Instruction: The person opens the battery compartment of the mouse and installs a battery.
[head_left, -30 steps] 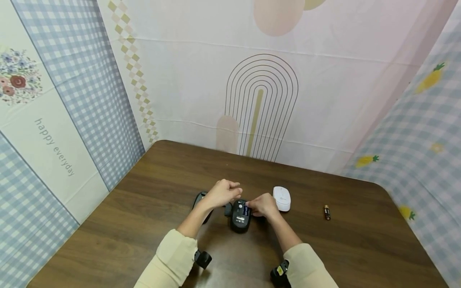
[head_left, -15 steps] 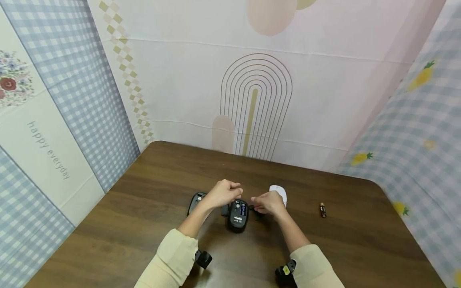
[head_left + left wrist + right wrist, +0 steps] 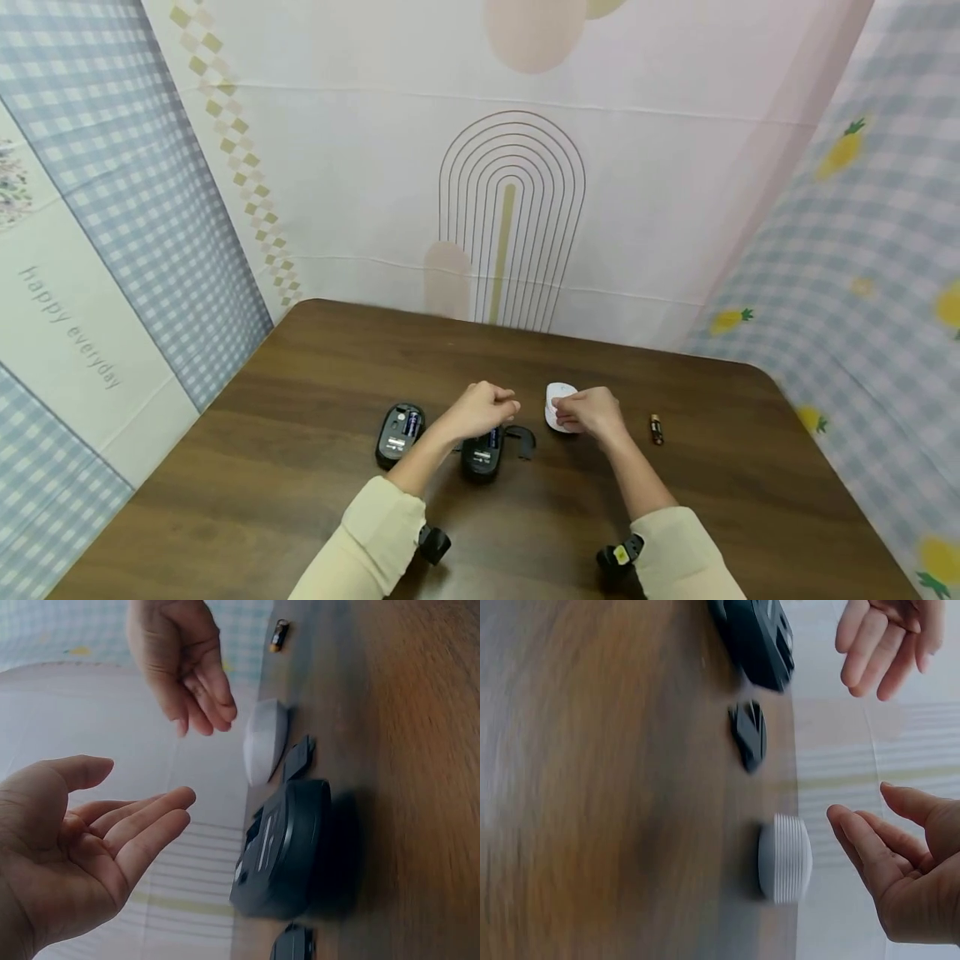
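Observation:
My left hand (image 3: pixel 483 410) hovers over an upside-down black computer mouse (image 3: pixel 480 463), its fingers relaxed and holding nothing. A dark battery shows in that mouse's uncovered compartment, partly hidden by the hand. Right of the mouse lies a black curved battery cover (image 3: pixel 521 440). My right hand (image 3: pixel 592 412) is above the table beside a white rounded device (image 3: pixel 555 402) with a ribbed side, overlapping it in the head view. In the right wrist view a gap shows between the loosely bent, empty fingers (image 3: pixel 851 829) and the white device (image 3: pixel 787 859).
Another black mouse (image 3: pixel 399 435) lies upside down on the left, its compartment uncovered with a dark battery inside. A black and copper battery (image 3: pixel 656 429) lies on the brown wooden table (image 3: pixel 300 483) at the right. Printed cloth (image 3: pixel 360 183) hangs behind the table.
My right hand has moved right, off the middle mouse and toward the white device, leaving the curved cover in view on the table. The head view has turned right; the left hand stays over the mouse.

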`<state>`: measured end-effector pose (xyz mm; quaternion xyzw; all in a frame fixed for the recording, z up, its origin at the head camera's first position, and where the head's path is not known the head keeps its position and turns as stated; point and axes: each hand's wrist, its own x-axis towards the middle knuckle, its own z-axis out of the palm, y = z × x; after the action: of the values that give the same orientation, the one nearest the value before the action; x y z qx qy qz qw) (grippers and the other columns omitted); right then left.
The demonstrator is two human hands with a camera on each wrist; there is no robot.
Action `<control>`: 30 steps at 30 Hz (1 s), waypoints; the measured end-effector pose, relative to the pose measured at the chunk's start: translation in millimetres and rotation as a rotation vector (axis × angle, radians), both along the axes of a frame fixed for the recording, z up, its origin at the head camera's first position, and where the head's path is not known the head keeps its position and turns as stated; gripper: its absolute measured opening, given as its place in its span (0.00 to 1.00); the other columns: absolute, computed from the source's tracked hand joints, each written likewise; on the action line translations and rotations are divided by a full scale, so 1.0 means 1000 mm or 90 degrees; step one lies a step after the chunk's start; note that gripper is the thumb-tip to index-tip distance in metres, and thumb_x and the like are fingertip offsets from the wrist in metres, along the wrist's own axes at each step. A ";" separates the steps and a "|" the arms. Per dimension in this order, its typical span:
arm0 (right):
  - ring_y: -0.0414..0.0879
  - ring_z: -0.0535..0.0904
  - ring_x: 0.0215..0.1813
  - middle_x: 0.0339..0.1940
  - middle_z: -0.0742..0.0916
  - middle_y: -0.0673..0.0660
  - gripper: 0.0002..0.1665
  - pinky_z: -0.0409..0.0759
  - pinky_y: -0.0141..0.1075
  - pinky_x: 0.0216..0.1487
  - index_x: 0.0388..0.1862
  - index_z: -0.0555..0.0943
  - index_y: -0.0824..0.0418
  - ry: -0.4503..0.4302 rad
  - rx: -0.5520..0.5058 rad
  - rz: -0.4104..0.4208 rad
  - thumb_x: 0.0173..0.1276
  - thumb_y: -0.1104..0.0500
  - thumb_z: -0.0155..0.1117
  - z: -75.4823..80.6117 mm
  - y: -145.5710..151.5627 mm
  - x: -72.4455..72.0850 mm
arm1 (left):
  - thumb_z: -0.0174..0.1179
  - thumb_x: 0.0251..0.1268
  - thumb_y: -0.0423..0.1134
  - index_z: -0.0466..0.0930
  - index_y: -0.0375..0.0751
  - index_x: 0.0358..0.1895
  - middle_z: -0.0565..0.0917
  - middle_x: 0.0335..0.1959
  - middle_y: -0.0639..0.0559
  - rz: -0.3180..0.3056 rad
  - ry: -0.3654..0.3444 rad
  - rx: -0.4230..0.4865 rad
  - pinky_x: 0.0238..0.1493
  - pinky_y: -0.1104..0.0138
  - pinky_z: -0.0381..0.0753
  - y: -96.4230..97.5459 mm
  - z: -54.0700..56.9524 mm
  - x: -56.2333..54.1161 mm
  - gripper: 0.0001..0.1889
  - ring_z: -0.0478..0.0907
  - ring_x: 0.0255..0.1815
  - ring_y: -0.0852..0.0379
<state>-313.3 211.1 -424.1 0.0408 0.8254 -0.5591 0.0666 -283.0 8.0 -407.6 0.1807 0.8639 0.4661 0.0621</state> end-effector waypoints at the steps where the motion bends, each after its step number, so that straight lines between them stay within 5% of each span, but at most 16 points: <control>1: 0.49 0.84 0.28 0.25 0.85 0.65 0.15 0.82 0.38 0.32 0.36 0.81 0.79 0.003 0.000 -0.002 0.58 0.64 0.66 0.001 0.004 0.000 | 0.53 0.66 0.37 0.73 0.23 0.54 0.85 0.33 0.44 -0.005 0.000 -0.002 0.33 0.71 0.76 0.003 -0.001 -0.001 0.20 0.82 0.38 0.50; 7: 0.50 0.84 0.29 0.26 0.85 0.66 0.16 0.82 0.36 0.30 0.38 0.80 0.79 -0.004 0.012 -0.029 0.59 0.64 0.66 0.001 0.024 -0.004 | 0.52 0.67 0.38 0.74 0.25 0.54 0.80 0.48 0.40 -0.025 0.020 -0.049 0.38 0.69 0.78 0.023 -0.007 -0.011 0.20 0.81 0.37 0.57; 15: 0.49 0.83 0.28 0.27 0.86 0.65 0.15 0.81 0.33 0.29 0.38 0.82 0.76 0.009 0.069 -0.033 0.58 0.64 0.66 -0.011 0.042 -0.007 | 0.51 0.68 0.35 0.75 0.24 0.52 0.79 0.49 0.38 -0.037 0.048 -0.091 0.22 0.71 0.67 0.047 -0.018 -0.024 0.17 0.62 0.13 0.61; 21: 0.54 0.81 0.38 0.33 0.86 0.62 0.20 0.77 0.40 0.36 0.42 0.83 0.69 0.085 0.320 0.026 0.56 0.56 0.69 -0.021 0.048 -0.008 | 0.54 0.62 0.35 0.75 0.29 0.55 0.77 0.55 0.42 -0.017 0.107 -0.222 0.37 0.68 0.75 0.065 -0.031 -0.031 0.19 0.76 0.36 0.58; 26: 0.66 0.71 0.56 0.50 0.80 0.70 0.30 0.72 0.52 0.51 0.52 0.77 0.73 0.093 0.363 0.082 0.54 0.57 0.71 -0.027 0.046 -0.010 | 0.59 0.57 0.35 0.68 0.31 0.62 0.73 0.58 0.39 -0.007 0.121 -0.319 0.49 0.60 0.75 0.079 -0.037 -0.034 0.27 0.73 0.55 0.49; 30: 0.64 0.73 0.54 0.50 0.80 0.69 0.35 0.71 0.52 0.53 0.55 0.75 0.73 0.123 0.386 0.133 0.47 0.61 0.74 -0.031 0.041 -0.013 | 0.61 0.56 0.35 0.65 0.32 0.64 0.66 0.64 0.37 0.002 0.120 -0.372 0.57 0.57 0.70 0.087 -0.042 -0.037 0.31 0.66 0.62 0.44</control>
<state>-326.1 251.9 -455.0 -0.0793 0.9564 -0.2793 0.0300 -320.0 94.6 -449.9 0.1961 0.9636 0.1791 0.0307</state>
